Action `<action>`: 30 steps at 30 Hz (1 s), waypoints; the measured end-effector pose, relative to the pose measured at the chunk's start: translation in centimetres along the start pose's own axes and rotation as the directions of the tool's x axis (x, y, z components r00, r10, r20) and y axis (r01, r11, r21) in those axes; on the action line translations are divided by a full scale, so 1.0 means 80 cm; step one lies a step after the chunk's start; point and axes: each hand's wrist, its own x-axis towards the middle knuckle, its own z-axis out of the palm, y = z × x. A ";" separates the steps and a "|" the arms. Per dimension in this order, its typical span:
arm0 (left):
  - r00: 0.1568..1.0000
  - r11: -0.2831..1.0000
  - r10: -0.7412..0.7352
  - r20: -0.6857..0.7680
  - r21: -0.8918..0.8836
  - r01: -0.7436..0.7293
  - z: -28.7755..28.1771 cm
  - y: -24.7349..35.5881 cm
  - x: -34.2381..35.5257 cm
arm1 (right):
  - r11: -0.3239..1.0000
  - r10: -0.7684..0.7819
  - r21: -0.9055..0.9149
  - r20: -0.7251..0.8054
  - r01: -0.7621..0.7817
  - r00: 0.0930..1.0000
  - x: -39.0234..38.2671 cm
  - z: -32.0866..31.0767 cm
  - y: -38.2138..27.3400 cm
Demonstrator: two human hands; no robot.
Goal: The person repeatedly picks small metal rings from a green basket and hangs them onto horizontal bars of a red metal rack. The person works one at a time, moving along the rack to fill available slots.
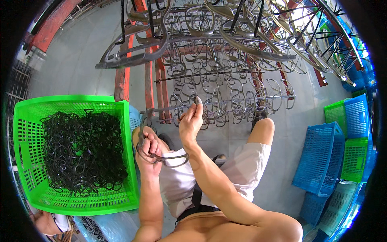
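Observation:
My left hand [149, 151] is closed around a grey plastic eyeglass frame [173, 160], just right of the green basket. My right hand [192, 120] reaches forward, fingers pressed together, its greyish-covered index tip at the hanging frames beside a metal rod [248, 98]; anything between those fingertips is too small to make out. Many grey and dark frames [205, 90] hang in rows from rods on a red metal rack [122, 84]. The green basket [22, 133] at the left holds a tangled heap of black frames [80, 153].
Larger grey frames [262, 48] hang overhead. Blue baskets [316, 157] and green baskets [352, 161] are stacked along the right. A clear plastic bag [109, 226] lies at lower left, beside part of another person [44, 222]. My knees flank the working area above the tiled floor.

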 end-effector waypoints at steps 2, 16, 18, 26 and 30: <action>0.998 0.998 -0.050 0.037 0.045 0.048 -0.001 -0.004 0.022 | 0.998 0.057 0.008 0.006 -0.057 0.998 0.003 0.005 0.000; 0.983 0.930 -0.165 -0.080 0.320 0.182 0.004 -0.064 0.109 | 0.988 0.008 0.154 0.102 -0.024 0.995 0.013 -0.002 0.001; 0.988 0.905 -0.142 -0.053 0.398 0.151 0.003 -0.062 0.112 | 0.989 0.003 0.148 0.082 -0.015 0.997 0.012 0.001 0.005; 0.995 0.872 -0.086 -0.044 0.479 0.097 0.005 -0.067 0.120 | 0.995 0.008 0.101 0.079 -0.016 0.997 0.015 0.007 0.009; 0.988 0.809 -0.075 -0.134 0.571 0.139 0.001 -0.075 0.124 | 0.994 -0.111 0.015 0.153 0.110 0.982 0.010 0.005 0.001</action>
